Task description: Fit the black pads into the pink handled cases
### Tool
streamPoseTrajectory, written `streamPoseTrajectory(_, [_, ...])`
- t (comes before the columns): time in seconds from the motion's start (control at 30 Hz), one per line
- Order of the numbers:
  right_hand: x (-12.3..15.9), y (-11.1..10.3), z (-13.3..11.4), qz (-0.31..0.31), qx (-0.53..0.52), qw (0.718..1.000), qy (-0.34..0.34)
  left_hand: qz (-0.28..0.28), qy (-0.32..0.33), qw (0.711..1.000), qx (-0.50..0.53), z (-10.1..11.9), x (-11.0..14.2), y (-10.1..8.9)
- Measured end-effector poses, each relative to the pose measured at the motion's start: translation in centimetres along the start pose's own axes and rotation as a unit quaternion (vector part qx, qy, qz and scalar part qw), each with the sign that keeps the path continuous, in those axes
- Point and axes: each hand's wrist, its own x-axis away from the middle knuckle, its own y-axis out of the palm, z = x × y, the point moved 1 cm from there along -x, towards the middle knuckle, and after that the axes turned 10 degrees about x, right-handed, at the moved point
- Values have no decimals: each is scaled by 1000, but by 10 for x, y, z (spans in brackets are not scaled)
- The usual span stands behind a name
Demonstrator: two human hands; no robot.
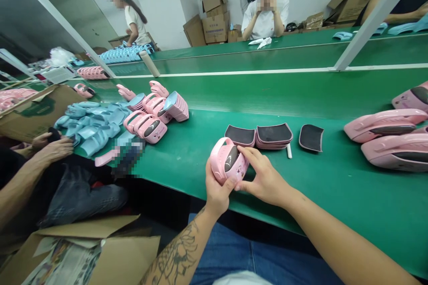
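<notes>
Both of my hands hold a pink plastic case (pixel 221 165) with a looped handle, a dark oval window and small printed figures. My left hand (pixel 217 189) wraps it from below and the left. Fingers of my right hand (pixel 264 176) grip its right side, thumb low and fingertips near the window. Just beyond lie stacks of curved pads with dark faces and pink edges, a left stack (pixel 240 136) and a right stack (pixel 274 136). A single dark curved pad (pixel 310 138) rests further right. Beside the right stack is a small white stick (pixel 289 151).
More pink cases (pixel 394 151) sit at the right, others (pixel 147 127) at the left beside a heap of light blue parts (pixel 93 124). A co-worker's hands (pixel 53 147) are at far left. An open carton (pixel 130 254) stands below. A white post (pixel 371 22) rises behind the green bench (pixel 200 124).
</notes>
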Motion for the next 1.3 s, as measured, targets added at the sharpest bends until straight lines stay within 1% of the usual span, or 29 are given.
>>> streamPoseTrajectory(0.17, [2, 3, -2, 28, 5, 1000, -3, 3, 12, 1000, 10, -2, 3, 0])
streamPoseTrajectory(0.37, [4, 4, -2, 43, 16, 999, -15, 6, 31, 999, -25, -2, 5, -2])
streamPoseTrajectory(0.57, [5, 6, -1, 31, 5, 999, -10, 23, 26, 998, -56, 0, 7, -3])
streamPoseTrajectory(0.83, [5, 6, -3, 18, -17, 1000, 12, 29, 18, 999, -28, 1, 6, 2])
streamPoseTrajectory(1.0, [5, 5, -3, 8, -15, 1000, 15, 22, 7, 1000, -19, -1, 7, 1])
streamPoseTrajectory(1.13, [6, 5, -3, -3, -5, 1000, 31, 9, 5, 1000, -15, -2, 9, -2])
streamPoseTrajectory(1.3, [7, 5, -4, -3, -15, 1000, 26, 24, 2, 1000, -18, -5, 10, -4])
